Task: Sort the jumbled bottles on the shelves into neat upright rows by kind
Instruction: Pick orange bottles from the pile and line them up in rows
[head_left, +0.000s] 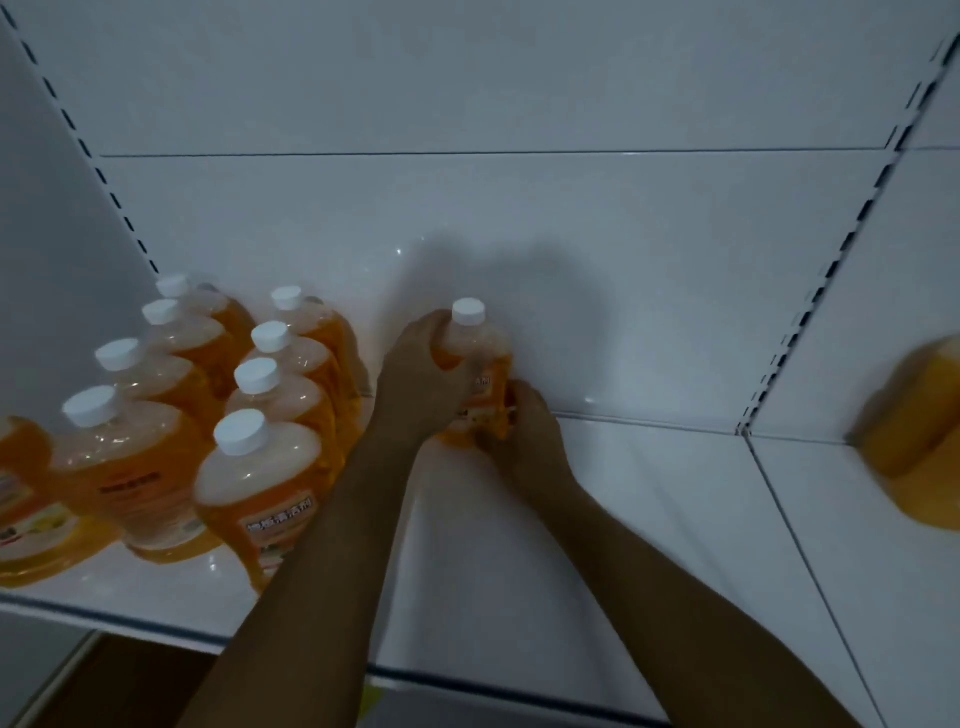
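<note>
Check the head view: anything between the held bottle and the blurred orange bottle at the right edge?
Head view: only bare white shelf lies between the held bottle and the blurred bottle; a slotted upright crosses behind.

Orange bottles (260, 483) with white caps (240, 432) on a white shelf (649, 519).

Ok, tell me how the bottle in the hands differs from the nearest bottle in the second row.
The held bottle stands alone near the back wall, gripped by the left hand and right hand; the front bottle stands in a row, untouched. The held bottle's label is mostly covered; the front bottle's shows. Both are upright, orange, white-capped.
</note>
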